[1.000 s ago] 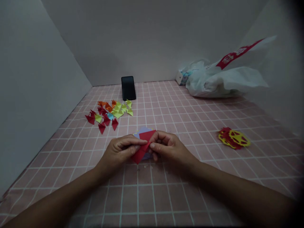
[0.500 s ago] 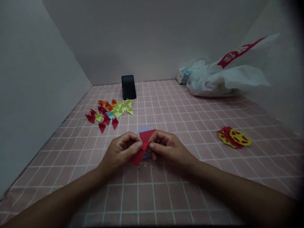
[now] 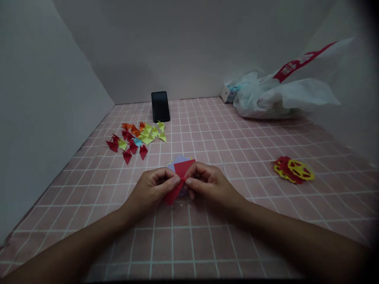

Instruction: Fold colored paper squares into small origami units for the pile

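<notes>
A piece of red folding paper is pinched between both hands at the middle of the table, partly hidden by the fingers. My left hand grips it from the left, thumb on top. From the right, my right hand pinches it close to the left thumb, with the two thumb tips nearly meeting. Under the red paper lies a lilac sheet with bits of yellow at its edge; most of it is covered.
Several small folded paper figures in red, orange, yellow and blue lie at left. Behind them a black phone leans up. Red and yellow cut-outs lie at right. A white plastic bag and a tissue box stand at back right.
My left fingers have shifted slightly right, closer to the right thumb, and less of the red paper shows between them. The view has tilted a little.
</notes>
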The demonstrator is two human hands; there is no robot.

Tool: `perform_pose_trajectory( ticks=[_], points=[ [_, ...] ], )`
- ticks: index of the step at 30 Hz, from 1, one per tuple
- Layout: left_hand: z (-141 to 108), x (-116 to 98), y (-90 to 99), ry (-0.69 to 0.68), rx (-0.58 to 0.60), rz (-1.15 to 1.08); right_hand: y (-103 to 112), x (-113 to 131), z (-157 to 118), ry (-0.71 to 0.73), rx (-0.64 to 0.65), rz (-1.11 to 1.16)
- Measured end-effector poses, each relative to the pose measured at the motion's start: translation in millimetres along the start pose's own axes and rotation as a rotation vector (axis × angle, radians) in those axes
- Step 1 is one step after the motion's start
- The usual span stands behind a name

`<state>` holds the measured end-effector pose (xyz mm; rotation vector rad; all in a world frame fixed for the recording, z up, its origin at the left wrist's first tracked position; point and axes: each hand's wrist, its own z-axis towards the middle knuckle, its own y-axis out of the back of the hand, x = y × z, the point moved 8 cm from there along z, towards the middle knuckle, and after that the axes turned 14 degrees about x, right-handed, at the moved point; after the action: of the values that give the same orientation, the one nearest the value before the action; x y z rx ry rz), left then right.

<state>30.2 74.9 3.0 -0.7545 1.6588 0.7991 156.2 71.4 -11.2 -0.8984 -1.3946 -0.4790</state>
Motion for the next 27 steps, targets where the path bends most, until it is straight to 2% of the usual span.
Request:
perform_pose_trajectory(
  ticks=[7,10,14,18,23,27],
  points=[
    [0,-2,1.3,-0.024,-0.017,0.008,-1,-1,1,0.020,0.056,0.015],
    [-1,-4,3.2,-0.033,-0.036,0.075,-2,1,0,0.035,0.067,-0.056],
    [-1,-5,1.2,-0.046,-0.015,0.152,-2,-1,-1,-0.021,0.041,-0.160],
    [-1,-3,0.2,-0.055,0.010,0.078,1,1,-1,-0.014,0.000,-0.158],
    [-2,-3,7.9,-0.078,-0.045,-0.019,7,3,-1,0.024,-0.050,-0.089],
    [-3,1,9.5,-0.081,-0.038,-0.104,10,1,-2,0.038,-0.063,-0.034]
  ],
)
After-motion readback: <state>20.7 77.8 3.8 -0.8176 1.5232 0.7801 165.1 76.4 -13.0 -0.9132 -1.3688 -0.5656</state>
